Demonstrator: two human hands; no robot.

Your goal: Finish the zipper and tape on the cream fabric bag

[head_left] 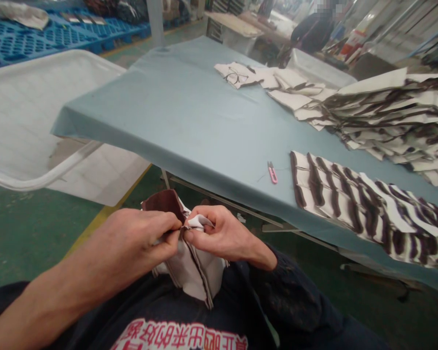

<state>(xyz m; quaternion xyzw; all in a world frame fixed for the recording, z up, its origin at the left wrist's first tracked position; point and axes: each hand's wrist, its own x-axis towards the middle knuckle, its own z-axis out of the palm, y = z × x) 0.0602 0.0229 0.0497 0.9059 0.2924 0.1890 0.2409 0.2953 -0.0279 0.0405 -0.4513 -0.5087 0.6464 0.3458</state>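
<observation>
Above my lap, a sewn white and brown fabric piece (195,274) hangs from both hands, its seam running down the middle. My left hand (142,236) pinches its top edge between thumb and fingertips. Right beside it, my right hand (219,233) pinches the same edge, with a white flap folded up between the fingers. A brown part (164,204) of the fabric stands up behind my left fingers. What exactly lies between the fingertips is hidden. Pink thread snips (272,172) lie on the blue-covered table (190,107), beyond my right hand.
On the table's right lies a row of folded white and brown fabric pieces (346,194), with a large heap of similar pieces (394,116) behind it. Eyeglasses (235,76) rest on fabric farther back. A white plastic bin (80,63) stands left, near blue pallets (65,36).
</observation>
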